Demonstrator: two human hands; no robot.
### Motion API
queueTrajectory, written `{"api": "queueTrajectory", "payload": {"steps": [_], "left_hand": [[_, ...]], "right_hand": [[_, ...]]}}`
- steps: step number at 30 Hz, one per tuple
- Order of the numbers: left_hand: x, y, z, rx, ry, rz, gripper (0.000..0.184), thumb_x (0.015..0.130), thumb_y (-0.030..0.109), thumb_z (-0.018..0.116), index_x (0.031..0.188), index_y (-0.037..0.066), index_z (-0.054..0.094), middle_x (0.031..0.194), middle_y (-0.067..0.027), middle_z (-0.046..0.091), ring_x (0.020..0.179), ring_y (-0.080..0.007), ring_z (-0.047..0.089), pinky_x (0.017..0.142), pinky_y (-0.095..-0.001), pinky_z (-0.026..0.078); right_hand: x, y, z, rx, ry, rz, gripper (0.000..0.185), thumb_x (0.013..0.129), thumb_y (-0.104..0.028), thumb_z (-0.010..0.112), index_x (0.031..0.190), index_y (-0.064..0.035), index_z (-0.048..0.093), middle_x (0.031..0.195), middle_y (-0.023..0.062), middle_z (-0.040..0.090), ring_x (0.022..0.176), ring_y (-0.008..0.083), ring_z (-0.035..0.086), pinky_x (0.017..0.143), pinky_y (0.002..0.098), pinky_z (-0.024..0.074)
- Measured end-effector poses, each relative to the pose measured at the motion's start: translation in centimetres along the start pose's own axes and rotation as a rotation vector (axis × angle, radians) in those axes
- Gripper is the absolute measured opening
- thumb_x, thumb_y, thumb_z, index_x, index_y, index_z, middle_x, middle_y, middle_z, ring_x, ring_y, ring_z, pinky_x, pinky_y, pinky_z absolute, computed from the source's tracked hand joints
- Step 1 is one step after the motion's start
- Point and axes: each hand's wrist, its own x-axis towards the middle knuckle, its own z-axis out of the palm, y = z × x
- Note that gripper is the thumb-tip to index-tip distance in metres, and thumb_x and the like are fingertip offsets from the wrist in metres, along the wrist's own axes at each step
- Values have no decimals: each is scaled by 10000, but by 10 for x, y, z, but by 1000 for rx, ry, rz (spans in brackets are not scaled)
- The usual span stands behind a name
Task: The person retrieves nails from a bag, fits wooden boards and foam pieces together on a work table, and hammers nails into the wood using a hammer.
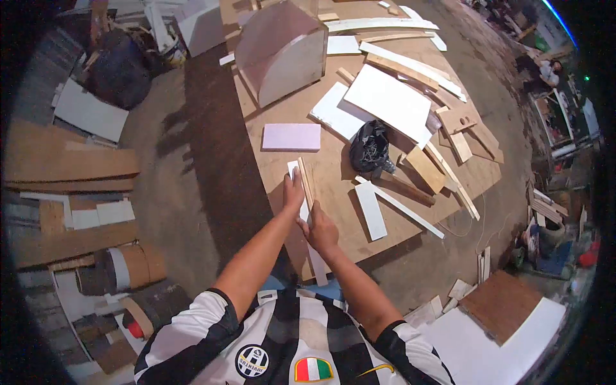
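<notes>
- Loc.: white strip (292,170) & wooden strip (305,174) lie side by side, approx. lengthwise, toward the surface's (292,113) near-left corner.
- L grip (294,192): grasping the strips, fingers extended along the white one, nearer the far ends.
- R grip (321,231): grasping the strips lower, on the wooden one's side; some finger contact hidden.
- Alignment: I can't verify via remote feed that faces/ends sit flush. Rec. checking both ends.
- Pressure: I'd advise equal squeeze, L vs. R; uneven force could skew the pair.
- Clearance: lilac block (291,136) just beyond far ends, inboard of left edge; I'd avoid bumping it.
- Near end: mind overhang at the corner; tipping poss.
</notes>
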Motion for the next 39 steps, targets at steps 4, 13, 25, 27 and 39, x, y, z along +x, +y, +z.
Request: {"api": "queueTrajectory", "payload": {"steps": [4,13,25,27,39], "left_hand": [[19,-19,6,61,42,36,706,1026,608,441,1195,-70,538,1164,-328,652,1159,-483,613,956,-501,474],[12,-3,-15,62,-37,97,722,1013,595,493,1251,-87,511,1205,-346,636,1177,-465,617,967,-490,477],[24,-9,-20,154,-60,98,682,1018,565,509,1211,-89,523,1151,-338,654,1144,-457,635,945,-483,487],[17,0,-22,113,-60,95,678,1019,562,512,1210,-88,523,1152,-338,653,1138,-457,636,943,-481,488],[21,-10,-22,76,-82,24,711,1027,594,466,1267,-73,530,1252,-321,623,1228,-428,591,1013,-466,452]], "right_hand": [[3,5,1,39,6,-12,550,1001,-282,594,1433,18,434,934,244,680,784,429,679,625,503,527],[-1,-4,16,60,-25,-15,528,1033,-301,514,1466,-14,417,1018,245,700,811,437,686,673,542,536],[-3,-12,27,-22,-5,9,547,1029,-304,527,1482,-20,407,986,209,694,796,413,680,670,532,531],[-2,-16,24,-15,-16,37,553,1026,-299,532,1485,-19,406,988,208,695,800,412,681,671,529,533],[-6,-7,30,16,40,13,562,1021,-315,542,1492,-34,419,1002,196,706,797,396,688,664,512,546]]}}
